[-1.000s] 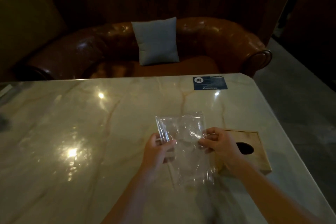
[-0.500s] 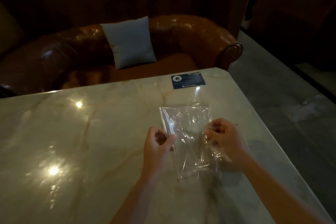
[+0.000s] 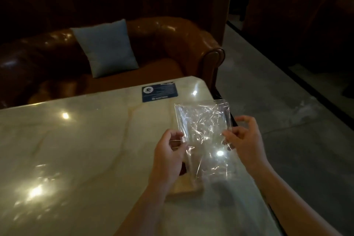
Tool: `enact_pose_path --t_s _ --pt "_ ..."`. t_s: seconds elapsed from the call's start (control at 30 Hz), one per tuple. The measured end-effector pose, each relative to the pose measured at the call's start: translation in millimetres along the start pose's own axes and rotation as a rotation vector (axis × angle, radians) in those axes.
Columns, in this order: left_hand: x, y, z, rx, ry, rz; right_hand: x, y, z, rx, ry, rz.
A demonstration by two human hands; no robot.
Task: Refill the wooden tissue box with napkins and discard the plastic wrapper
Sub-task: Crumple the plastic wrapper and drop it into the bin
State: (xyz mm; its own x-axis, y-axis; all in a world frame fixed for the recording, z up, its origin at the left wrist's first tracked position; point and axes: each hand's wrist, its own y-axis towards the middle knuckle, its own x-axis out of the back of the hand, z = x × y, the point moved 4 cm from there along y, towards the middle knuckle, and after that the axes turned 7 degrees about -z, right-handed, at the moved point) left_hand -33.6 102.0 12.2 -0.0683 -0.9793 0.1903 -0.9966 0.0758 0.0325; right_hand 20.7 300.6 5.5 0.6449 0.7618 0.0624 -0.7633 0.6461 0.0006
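Note:
A clear, crinkled plastic wrapper (image 3: 204, 128) is held up flat over the right part of the marble table (image 3: 76, 149). My left hand (image 3: 169, 156) pinches its left edge and my right hand (image 3: 244, 140) pinches its right edge. The wrapper looks empty. Under my left hand and the wrapper, a corner of the wooden tissue box (image 3: 186, 188) shows on the table; the rest of it is hidden. No napkins are visible.
A dark blue card (image 3: 160, 93) lies near the table's far edge. Behind the table stands a brown leather sofa (image 3: 172, 44) with a grey cushion (image 3: 107, 48). Grey floor (image 3: 287, 111) runs along the table's right edge.
The view has swung right and my hands with the wrapper have moved toward the table's right edge. The wooden box, seen to the right of my hands a second ago, now lies beneath them.

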Motion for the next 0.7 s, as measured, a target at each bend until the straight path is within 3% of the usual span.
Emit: enact_pose_path --t_s 0.27,0.5,0.7 --pt "-143 -23 -5 0.066 0.004 0.028 126 50 -31 0.022 -0.173 -0.026" --pt "-239 -27 17 0.096 0.189 0.249 195 75 -83 -0.057 -0.202 -0.241" --pt "-315 -19 71 0.09 0.385 0.429 231 96 -164 -0.103 -0.325 -0.228"
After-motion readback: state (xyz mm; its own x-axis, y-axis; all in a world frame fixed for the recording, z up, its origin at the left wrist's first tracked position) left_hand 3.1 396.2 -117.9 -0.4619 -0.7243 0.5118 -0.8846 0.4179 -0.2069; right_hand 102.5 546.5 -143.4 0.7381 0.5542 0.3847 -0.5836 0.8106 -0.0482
